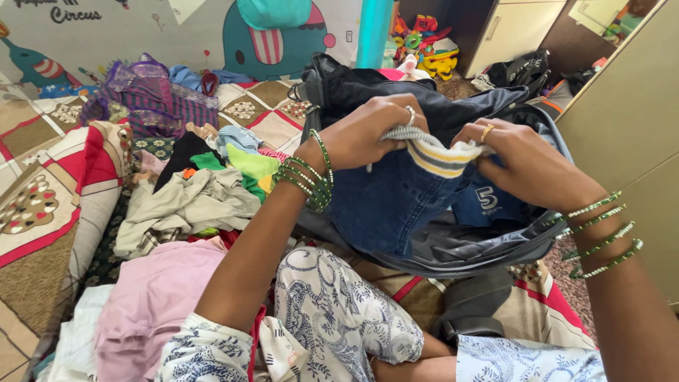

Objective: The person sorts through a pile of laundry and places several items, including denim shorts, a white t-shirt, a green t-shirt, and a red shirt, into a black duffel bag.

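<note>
hands both pinching denim garment [396,191] at its striped waistband | left hand [375,131] fingers curled on band's left end | right hand [520,159] grips right end | garment hangs into open dark bag [453,247] on lap | clothes pile [191,198] left on quilt [42,205]

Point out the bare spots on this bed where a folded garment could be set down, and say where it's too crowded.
Bare quilt shows behind the clothes pile, between the purple cloth and the bag. Another patch lies at the left edge beside the bolster. Crowded: the pile, the pink cloth, and the bag, where left hand and right hand grip the denim garment.
</note>
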